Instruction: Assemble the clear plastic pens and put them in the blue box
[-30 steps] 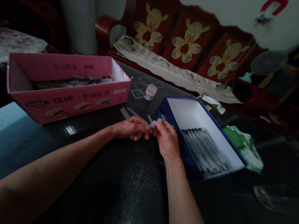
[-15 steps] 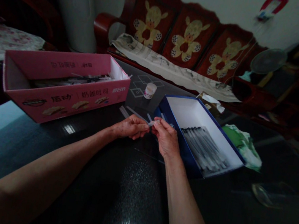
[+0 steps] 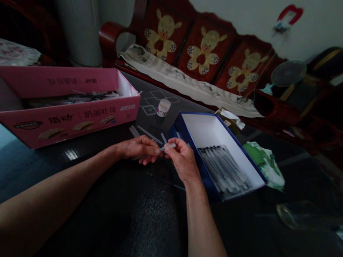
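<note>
Black table (image 3: 269, 252), pink box (image 3: 60, 120), blue box (image 3: 211, 131)

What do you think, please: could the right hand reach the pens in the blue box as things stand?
Probably yes: the right hand is beside the blue box, which has no lid, and nothing covers the pens. It does share a small clear piece with the left hand, so it is occupied.

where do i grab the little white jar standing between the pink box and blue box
Take the white jar around its round side wall, fingers coming down from above. It stands upright, short, and apart from the pink box and blue box, so its sides are free, while loose clear tubes lie on the table just on its near side.
</note>
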Demonstrator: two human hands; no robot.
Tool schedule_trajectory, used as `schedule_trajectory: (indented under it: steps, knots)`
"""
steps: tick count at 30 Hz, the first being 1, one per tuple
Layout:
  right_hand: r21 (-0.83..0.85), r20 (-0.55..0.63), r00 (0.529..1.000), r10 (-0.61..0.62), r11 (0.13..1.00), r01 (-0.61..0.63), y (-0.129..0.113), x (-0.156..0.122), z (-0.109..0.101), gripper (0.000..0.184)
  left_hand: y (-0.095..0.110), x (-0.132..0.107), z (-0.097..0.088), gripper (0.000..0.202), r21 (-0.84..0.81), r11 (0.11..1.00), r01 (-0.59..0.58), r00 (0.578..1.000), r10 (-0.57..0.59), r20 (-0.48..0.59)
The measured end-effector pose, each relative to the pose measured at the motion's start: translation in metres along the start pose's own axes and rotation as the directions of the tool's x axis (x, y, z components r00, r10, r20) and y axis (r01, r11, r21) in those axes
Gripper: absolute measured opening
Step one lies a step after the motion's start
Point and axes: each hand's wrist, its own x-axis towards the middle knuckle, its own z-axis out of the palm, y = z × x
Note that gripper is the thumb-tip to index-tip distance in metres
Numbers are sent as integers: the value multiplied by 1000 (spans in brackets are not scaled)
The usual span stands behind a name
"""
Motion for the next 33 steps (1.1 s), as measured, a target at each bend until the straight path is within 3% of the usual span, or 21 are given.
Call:
schedule_trajectory:
  steps: [6, 8, 10, 12, 14, 17, 20, 23, 25, 26, 27, 29, 31, 33]
  knots:
    - [95, -86, 996, 23, 995, -15, -4, 5, -4, 35, -9, 5, -1, 28, -137, 990, -31, 999, 34, 18]
    - [-3, -92, 996, -18, 1000, 18, -9, 6, -10, 32, -10, 6, -2, 28, -167, 985, -29, 999, 32, 12]
    - [-202, -47, 994, -96, 976, 84, -16, 3, -18, 27, -10, 7, -2, 29, -206, 978, -27, 999, 22, -28]
    - [-478, 91, 981, -170, 857, 193, -24, -4, -26, 20, -10, 7, -2, 31, -254, 967, -21, 997, 1, -79]
    - [-696, 269, 944, -190, 640, 326, -33, -14, -29, 18, -9, 7, -3, 33, -305, 952, -10, 994, -23, -104]
    - [-816, 419, 896, -145, 373, 442, -45, -30, -31, 21, -9, 6, -5, 36, -358, 934, 6, 997, -31, -64]
    - [-882, 339, 919, -203, 273, 385, -56, -39, -52, 22, -6, 4, -8, 41, -430, 902, -36, 998, 15, -53]
    - [-977, 57, 946, -319, 179, 120, -65, -36, -100, 25, -1, 4, -10, 41, -498, 851, -165, 974, 60, -220]
    - [-991, -128, 939, -319, 79, -108, -67, -32, -137, 27, 3, 7, -11, 36, -488, 825, -284, 905, 64, -420]
    - [-979, -201, 935, -291, 37, -199, -65, -29, -153, 28, 4, 9, -12, 34, -455, 821, -346, 845, 62, -531]
    - [-965, -256, 933, -253, 9, -263, -63, -27, -167, 29, 4, 10, -13, 31, -398, 824, -402, 763, 62, -643]
    - [-941, -331, 933, -143, -26, -338, -56, -24, -186, 30, 1, 14, -16, 26, -221, 857, -466, 556, 89, -826]
    - [-926, -373, 926, -63, -40, -376, -47, -21, -198, 30, -4, 17, -21, 24, -16, 895, -446, 367, 166, -915]
    - [-919, -389, 920, -36, -47, -390, -38, -20, -206, 30, -11, 19, -25, 25, 138, 915, -380, 259, 249, -933]
